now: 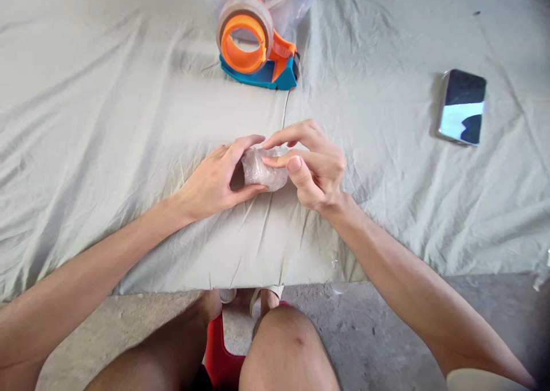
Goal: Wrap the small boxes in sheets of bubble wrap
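Observation:
A small bundle wrapped in clear plastic rests near the front of the cloth-covered table. My left hand grips it from the left, thumb on the near side and fingers on the far side. From the right, my right hand touches its top with a fingertip; the other fingers are apart and the thumb is raised. What is inside the wrapping cannot be made out. Beyond the hands stands an orange and blue tape dispenser carrying a roll of tape.
Behind the dispenser lies a clear plastic bag with something pale in it. A phone lies at the right. Wrinkled pale cloth covers the table, whose front edge is just before my knees. Part of a red stool shows below.

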Tool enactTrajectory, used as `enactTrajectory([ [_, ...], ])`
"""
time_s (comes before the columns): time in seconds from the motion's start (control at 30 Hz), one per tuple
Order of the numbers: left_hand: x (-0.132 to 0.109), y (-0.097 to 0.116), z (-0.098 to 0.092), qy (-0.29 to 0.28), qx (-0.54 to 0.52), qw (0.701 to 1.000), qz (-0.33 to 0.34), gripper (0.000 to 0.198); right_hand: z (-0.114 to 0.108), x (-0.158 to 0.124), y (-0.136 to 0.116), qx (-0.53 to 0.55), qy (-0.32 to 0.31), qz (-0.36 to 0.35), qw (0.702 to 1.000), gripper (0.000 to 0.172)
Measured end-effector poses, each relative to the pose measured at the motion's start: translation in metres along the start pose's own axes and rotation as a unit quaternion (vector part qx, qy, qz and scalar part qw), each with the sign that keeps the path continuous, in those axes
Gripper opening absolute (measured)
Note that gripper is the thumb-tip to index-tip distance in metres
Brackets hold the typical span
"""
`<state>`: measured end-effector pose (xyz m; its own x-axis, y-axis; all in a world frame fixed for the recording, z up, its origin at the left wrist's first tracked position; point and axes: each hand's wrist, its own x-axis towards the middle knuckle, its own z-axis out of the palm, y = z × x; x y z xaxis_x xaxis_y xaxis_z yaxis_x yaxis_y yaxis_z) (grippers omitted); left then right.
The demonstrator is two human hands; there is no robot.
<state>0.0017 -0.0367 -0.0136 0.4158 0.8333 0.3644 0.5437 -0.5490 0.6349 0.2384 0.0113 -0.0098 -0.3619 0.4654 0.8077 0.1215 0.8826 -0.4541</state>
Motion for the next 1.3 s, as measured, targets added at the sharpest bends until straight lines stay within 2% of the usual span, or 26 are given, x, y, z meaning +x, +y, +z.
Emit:
enactTrajectory([
  [0.2,0.002,0.003,-0.004,-0.028,0.009,0.999,-0.019,0.079,-0.002,0.001,0.001,0.017,-0.022,-0.026,0.999,0.045],
  [0.33,0.002,0.003,-0.007,-0.032,0.015,0.999,-0.005,0.078,-0.002,-0.001,-0.001,0.021,0.026,0.048,0.998,0.055],
  [0.4,0.001,0.004,-0.007,-0.033,0.023,0.999,-0.001,0.078,-0.002,-0.002,-0.001,0.023,0.042,0.092,0.995,0.054],
  [0.47,-0.001,0.006,-0.006,-0.026,0.03,0.999,0.004,0.077,-0.002,-0.003,0.0,0.05,0.026,0.133,0.99,0.049],
  [0.57,-0.002,0.009,-0.005,0.008,0.043,0.999,0.025,0.074,-0.003,-0.003,0.002,0.079,-0.034,0.158,0.984,0.045],
  [0.7,0.0,0.008,-0.003,0.054,0.059,0.993,0.089,0.071,-0.003,-0.001,0.007,0.061,-0.11,0.12,0.985,0.043],
  [0.8,0.002,0.007,-0.002,0.066,0.066,0.989,0.119,0.073,-0.003,0.0,0.011,0.054,-0.119,0.086,0.988,0.04],
  [0.97,0.001,0.008,-0.001,0.052,0.062,0.994,0.074,0.085,-0.003,-0.001,0.012,0.056,-0.127,0.062,0.988,0.048],
  [1.07,-0.001,0.009,0.0,0.045,0.066,0.996,0.036,0.086,-0.003,-0.002,0.008,0.046,-0.134,0.029,0.989,0.039],
  [1.17,-0.002,0.011,-0.001,0.024,0.062,0.998,0.017,0.082,-0.005,0.0,0.002,0.024,-0.134,0.034,0.99,0.031],
  [1.3,-0.001,0.014,-0.002,0.043,0.074,0.996,0.013,0.073,-0.005,0.003,-0.001,-0.034,-0.115,0.014,0.993,0.021],
])
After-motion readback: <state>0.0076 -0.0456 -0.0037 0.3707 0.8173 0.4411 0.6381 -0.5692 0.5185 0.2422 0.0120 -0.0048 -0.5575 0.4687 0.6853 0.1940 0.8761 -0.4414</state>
